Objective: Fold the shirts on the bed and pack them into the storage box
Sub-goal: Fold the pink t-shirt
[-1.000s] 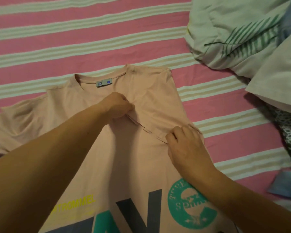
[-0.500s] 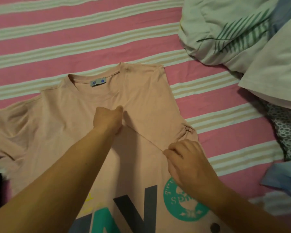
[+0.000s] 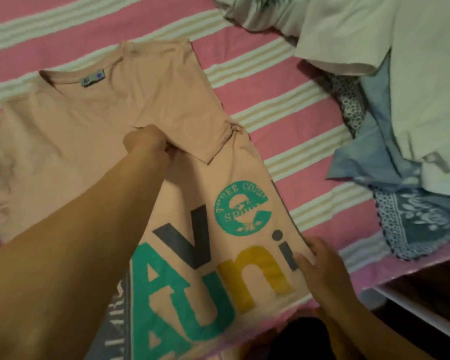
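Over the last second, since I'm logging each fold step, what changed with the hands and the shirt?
The right hand let go of the folded sleeve edge and moved down the peach printed cotton T-shirt to its right side edge near the hem. The left hand stayed gripping the sleeve fold at mid-chest; the sleeve stays folded inward.

Dim, warm indoor light, seemingly from above. Soft shadow falls beneath the outstretched left forearm [image 3: 89, 242] onto the peach cotton printed T-shirt [image 3: 89, 120]. Whole frame slightly soft; lower edge motion-blurred.
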### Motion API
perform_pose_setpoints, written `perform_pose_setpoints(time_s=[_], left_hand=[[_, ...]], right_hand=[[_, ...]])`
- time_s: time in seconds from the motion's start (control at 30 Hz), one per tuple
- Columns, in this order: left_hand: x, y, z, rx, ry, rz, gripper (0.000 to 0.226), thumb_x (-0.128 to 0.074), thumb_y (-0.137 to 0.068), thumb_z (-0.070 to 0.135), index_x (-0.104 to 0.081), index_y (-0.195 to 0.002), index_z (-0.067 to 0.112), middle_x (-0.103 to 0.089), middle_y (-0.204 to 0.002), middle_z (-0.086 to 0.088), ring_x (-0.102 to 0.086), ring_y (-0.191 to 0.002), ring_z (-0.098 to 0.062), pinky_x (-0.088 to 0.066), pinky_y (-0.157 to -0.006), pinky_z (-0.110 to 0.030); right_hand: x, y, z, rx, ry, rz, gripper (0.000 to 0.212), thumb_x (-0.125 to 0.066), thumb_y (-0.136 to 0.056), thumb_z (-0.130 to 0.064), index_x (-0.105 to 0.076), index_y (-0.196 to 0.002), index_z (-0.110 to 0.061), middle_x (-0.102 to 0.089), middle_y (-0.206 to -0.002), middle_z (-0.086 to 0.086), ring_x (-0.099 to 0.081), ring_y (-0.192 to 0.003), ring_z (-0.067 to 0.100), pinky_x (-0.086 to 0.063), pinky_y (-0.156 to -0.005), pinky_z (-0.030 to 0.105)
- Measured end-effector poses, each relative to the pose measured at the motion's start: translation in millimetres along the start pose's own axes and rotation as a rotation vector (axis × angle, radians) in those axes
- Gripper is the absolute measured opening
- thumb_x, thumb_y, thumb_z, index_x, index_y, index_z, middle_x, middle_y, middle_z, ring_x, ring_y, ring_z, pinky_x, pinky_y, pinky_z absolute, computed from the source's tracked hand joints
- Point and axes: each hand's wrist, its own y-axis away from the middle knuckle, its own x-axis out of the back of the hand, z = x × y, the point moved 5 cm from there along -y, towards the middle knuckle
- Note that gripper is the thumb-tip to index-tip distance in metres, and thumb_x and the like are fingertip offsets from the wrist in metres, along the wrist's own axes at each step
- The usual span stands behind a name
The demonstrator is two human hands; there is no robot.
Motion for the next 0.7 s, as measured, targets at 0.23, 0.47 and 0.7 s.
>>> perform_pose_setpoints(time_s=[0.23,0.47,0.7], left_hand=[[36.5,-2.2,53.5,-0.372,-0.119,0.010,0.026,-0.054,-0.074,0.009,-0.057,-0.098,0.020,-0.066,-0.100,-0.010,-0.068,-0.084,-0.027,-0.060,-0.063,-0.036],[126.1,21.0,122.9,-0.846,-0.495,0.027,0.029,-0.044,-0.077,0.019,-0.069,-0.086,0.030,-0.071,-0.093,-0.001,-0.069,-0.086,-0.018,-0.060,-0.082,-0.036],[193.4,-22.2,66.7,-0.754,-0.777,-0.124,0.037,-0.067,-0.071,0.020,-0.059,-0.108,0.020,-0.057,-0.118,-0.012,-0.051,-0.078,-0.009,-0.041,-0.060,-0.005]], right_hand=[[17.5,65.6,-25.3,0.309,0.144,0.154,0.010,-0.057,-0.098,-0.016,-0.064,-0.091,-0.015,-0.060,-0.081,-0.002,-0.058,-0.075,0.016,-0.047,-0.065,0.031],[-28.9,138.1,-77.0,0.696,0.274,0.050,0.032,-0.040,-0.102,-0.033,-0.069,-0.100,-0.018,-0.061,-0.091,-0.003,-0.056,-0.083,0.016,-0.042,-0.074,0.025],[-136.0,138.9,-66.5,0.537,0.301,-0.200,0.006,-0.065,-0.087,-0.018,-0.066,-0.093,-0.021,-0.061,-0.090,-0.004,-0.059,-0.088,0.020,-0.047,-0.075,0.033]])
